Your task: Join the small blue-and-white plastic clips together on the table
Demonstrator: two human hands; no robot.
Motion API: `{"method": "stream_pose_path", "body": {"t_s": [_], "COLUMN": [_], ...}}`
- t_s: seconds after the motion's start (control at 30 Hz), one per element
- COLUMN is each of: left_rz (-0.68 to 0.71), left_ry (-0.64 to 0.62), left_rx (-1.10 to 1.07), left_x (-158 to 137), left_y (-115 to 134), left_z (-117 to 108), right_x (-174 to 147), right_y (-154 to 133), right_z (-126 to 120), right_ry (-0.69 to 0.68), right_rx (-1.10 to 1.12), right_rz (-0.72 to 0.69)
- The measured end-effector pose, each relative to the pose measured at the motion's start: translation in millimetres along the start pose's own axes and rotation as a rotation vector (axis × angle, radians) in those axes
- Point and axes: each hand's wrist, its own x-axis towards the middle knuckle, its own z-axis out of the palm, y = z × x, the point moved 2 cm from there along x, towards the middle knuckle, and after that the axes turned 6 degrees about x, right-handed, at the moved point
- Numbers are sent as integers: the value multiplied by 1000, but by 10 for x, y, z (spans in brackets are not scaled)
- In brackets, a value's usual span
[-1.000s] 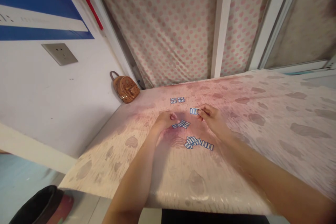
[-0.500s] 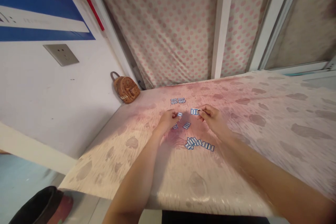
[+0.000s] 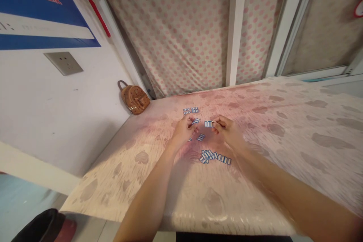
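My left hand (image 3: 183,131) is closed, with thumb and fingers pinching a small blue-and-white striped piece (image 3: 196,121) that tilts up to the right. Facing it, my right hand (image 3: 227,129) grips the edge of another blue-and-white striped piece (image 3: 208,124). A gap separates the two pieces. Below them lies a single loose striped piece (image 3: 201,137), and one more is mostly hidden under my left hand. Nearer to me is an overlapping pile of striped pieces (image 3: 208,155). Beyond my left hand, several similar pieces (image 3: 191,110) lie in neat rows.
A patterned cloth (image 3: 215,200) covers the table. At its back left corner a small brown backpack-shaped bag (image 3: 135,99) leans by the white wall. Dotted curtains (image 3: 181,34) and a white frame post (image 3: 236,30) stand behind. A dark bin-like object (image 3: 39,227) is on the floor at lower left.
The piece in my left hand has tilted and moved slightly right, closer to the one in my right hand. Both hands keep their grip. The camera view has shifted a little.
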Motion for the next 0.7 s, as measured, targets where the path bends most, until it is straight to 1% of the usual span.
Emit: {"method": "stream_pose_path", "body": {"t_s": [0.13, 0.23, 0.37, 0.53, 0.63, 0.7], "left_rz": [6, -7, 14, -36, -81, -87], "left_ry": [-20, -84, -141, -157, -142, -130], "left_rx": [-38, -45, -71, -119, -180, -197], "left_x": [-23, -31, -48, -48, -37, -31], "left_y": [41, 32, 38, 61, 50, 35], "left_z": [17, 38, 78, 76, 64, 67], "right_x": [5, 4, -5, -8, 0, 5], "right_y": [36, 81, 131, 144, 147, 153], "right_z": [-2, -1, 9, 13, 12, 14], "right_ry": [-2, -9, -33, -33, -23, -22], "right_rx": [14, -2, -17, -42, -29, -14], "right_rz": [1, -7, 13, 13, 13, 15]}}
